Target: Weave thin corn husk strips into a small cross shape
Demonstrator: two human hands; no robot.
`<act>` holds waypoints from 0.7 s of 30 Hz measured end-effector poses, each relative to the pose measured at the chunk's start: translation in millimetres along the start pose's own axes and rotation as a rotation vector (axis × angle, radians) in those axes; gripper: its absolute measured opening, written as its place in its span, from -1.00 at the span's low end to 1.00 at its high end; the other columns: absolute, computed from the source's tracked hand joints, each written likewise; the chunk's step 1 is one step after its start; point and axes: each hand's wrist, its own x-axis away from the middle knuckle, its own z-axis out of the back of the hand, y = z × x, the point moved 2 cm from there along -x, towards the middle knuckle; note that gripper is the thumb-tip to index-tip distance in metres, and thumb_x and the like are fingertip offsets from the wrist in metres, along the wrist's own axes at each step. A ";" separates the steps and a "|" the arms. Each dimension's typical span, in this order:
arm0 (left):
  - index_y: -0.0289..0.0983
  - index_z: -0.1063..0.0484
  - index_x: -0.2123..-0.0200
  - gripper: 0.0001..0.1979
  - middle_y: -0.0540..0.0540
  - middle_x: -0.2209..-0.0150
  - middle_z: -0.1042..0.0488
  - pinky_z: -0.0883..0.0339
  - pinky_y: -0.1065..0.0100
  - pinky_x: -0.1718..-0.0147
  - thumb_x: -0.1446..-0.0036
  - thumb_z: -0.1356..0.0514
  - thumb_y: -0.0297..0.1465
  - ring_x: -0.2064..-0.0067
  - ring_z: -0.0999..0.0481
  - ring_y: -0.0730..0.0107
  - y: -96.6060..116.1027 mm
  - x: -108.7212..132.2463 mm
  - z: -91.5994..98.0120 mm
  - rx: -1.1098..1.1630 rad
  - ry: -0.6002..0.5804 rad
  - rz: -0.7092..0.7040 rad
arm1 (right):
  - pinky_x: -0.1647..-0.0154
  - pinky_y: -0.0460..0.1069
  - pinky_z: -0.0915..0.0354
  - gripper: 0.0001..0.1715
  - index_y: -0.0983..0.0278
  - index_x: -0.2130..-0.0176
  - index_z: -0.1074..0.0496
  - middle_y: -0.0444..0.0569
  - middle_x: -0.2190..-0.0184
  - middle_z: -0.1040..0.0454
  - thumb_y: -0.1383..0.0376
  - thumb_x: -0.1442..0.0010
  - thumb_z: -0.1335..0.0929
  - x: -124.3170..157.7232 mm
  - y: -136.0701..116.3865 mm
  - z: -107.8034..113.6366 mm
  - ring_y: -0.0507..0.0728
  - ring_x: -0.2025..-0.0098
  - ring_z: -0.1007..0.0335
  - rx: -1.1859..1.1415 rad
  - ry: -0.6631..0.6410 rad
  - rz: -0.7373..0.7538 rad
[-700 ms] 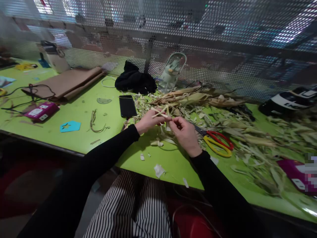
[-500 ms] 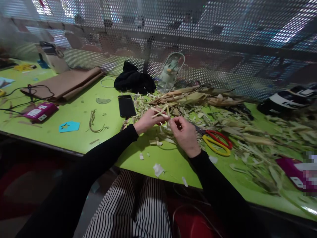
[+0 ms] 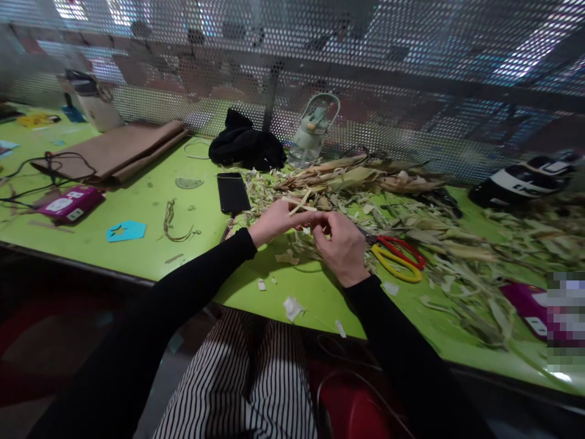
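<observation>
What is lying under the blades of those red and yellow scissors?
The red and yellow scissors lie on the green table among dry husk scraps. Their blade tips run behind the right hand, so what lies under them is hidden.

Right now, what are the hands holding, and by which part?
Both hands, left hand and right hand, pinch thin pale husk strips at their near ends; the far ends stick out free.

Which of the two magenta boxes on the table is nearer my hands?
The magenta box at the right, among the husk scraps, near your right hand; the other lies far left by black cables.
</observation>
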 end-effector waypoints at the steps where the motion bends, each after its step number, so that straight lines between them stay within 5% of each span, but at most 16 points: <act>1: -0.40 -0.50 0.41 -0.80 -0.02 0.44 -0.48 -0.30 0.46 0.40 -0.10 -0.35 -0.36 0.42 -0.42 0.57 -0.2 -0.3 -0.5 0.015 0.004 -0.014 | 0.25 0.05 -0.27 -0.80 0.22 0.31 -0.37 0.09 0.34 -0.53 0.25 -0.31 -0.22 0.1 -0.3 0.3 0.21 0.29 -0.42 -0.011 0.001 -0.007; 8: -0.39 -0.47 0.44 -0.76 0.00 0.52 -0.48 -0.31 0.49 0.44 -0.11 -0.38 -0.34 0.46 -0.45 0.57 -2.8 -3.7 -3.4 0.034 0.020 0.027 | 0.38 0.01 -0.19 -0.73 0.18 0.37 -0.33 -0.06 0.48 -0.45 0.16 -0.34 -0.23 -0.1 2.9 2.1 0.12 0.46 -0.29 -0.174 0.007 -0.157; 14: -0.38 -0.44 0.46 -0.83 0.04 0.56 -0.45 -0.29 0.51 0.47 -0.11 -0.35 -0.49 0.48 -0.45 0.58 -1.4 -3.9 -5.9 0.031 0.050 0.077 | 0.37 0.01 -0.17 -0.70 0.19 0.38 -0.32 -0.04 0.46 -0.45 0.16 -0.37 -0.23 0.9 0.2 2.7 0.11 0.45 -0.30 -0.123 0.021 -0.064; 21: -0.39 -0.44 0.40 -0.88 -0.03 0.46 -0.51 -0.44 0.33 0.08 -0.21 -0.20 -0.61 0.36 -0.53 0.56 -4.5 -4.1 -6.7 0.473 0.076 0.276 | 0.44 -0.02 -0.17 -0.73 0.20 0.40 -0.31 -0.13 0.55 -0.38 0.19 -0.35 -0.28 -1.0 3.8 3.3 0.06 0.53 -0.25 -0.149 0.153 -0.020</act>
